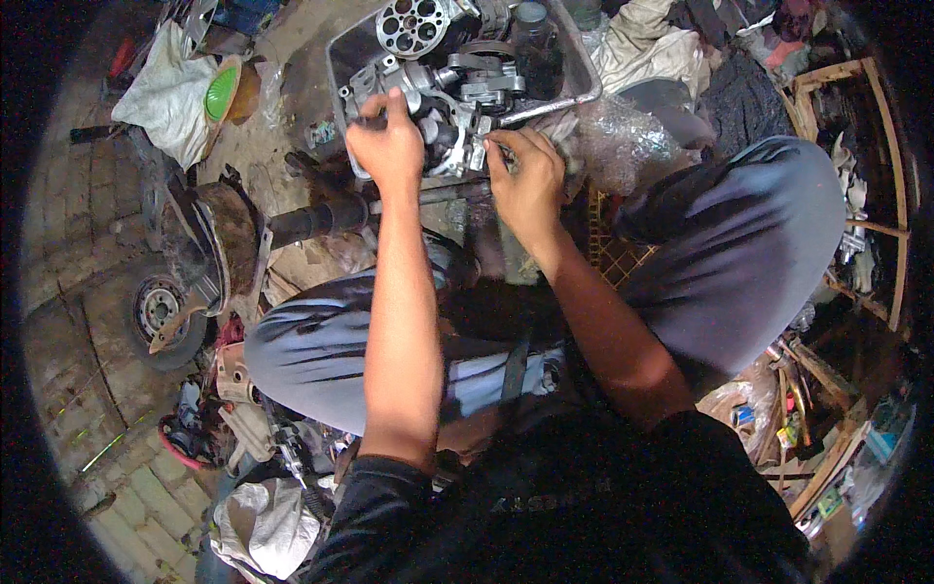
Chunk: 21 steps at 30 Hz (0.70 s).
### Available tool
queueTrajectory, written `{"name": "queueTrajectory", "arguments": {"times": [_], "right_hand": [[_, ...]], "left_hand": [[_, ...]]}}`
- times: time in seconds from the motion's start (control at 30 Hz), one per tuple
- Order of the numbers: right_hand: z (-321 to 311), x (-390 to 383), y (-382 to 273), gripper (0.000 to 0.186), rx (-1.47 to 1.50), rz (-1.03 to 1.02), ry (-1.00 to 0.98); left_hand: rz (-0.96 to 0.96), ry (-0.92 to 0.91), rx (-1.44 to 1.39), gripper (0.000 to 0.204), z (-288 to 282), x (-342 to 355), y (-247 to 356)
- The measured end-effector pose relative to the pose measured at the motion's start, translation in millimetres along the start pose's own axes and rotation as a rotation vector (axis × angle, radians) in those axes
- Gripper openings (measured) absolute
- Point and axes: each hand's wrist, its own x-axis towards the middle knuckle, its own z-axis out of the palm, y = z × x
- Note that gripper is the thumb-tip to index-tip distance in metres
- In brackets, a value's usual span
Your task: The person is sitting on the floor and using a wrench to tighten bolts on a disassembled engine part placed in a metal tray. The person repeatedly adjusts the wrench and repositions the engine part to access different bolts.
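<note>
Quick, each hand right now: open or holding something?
Left hand: curled at the metal parts; hold can't be told.
Right hand: half-curled beside them; hold can't be told.

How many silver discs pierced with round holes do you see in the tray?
1: the disc lies at the tray's far left, beyond the left hand. More may be hidden under the piled metal parts.

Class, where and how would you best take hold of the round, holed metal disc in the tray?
Probably by its outer rim, coming from above: the disc turns its broad holed face upward, uncovered, while other metal parts crowd the tray beside it.
</note>
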Motion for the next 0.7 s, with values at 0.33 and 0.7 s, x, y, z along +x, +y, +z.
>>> {"name": "queueTrajectory", "arguments": {"times": [0.33,0.7], "right_hand": [[3.4,13.1,-5.4,0.007,0.025,-0.032,-0.007],[5.0,15.9,-7.6,0.007,-0.074,-0.102,-0.038]], "left_hand": [[-0.234,-0.140,0.158,0.025,6.7,27.0,16.8],[-0.280,-0.179,0.124,0.020,9.8,32.3,11.1]]}}
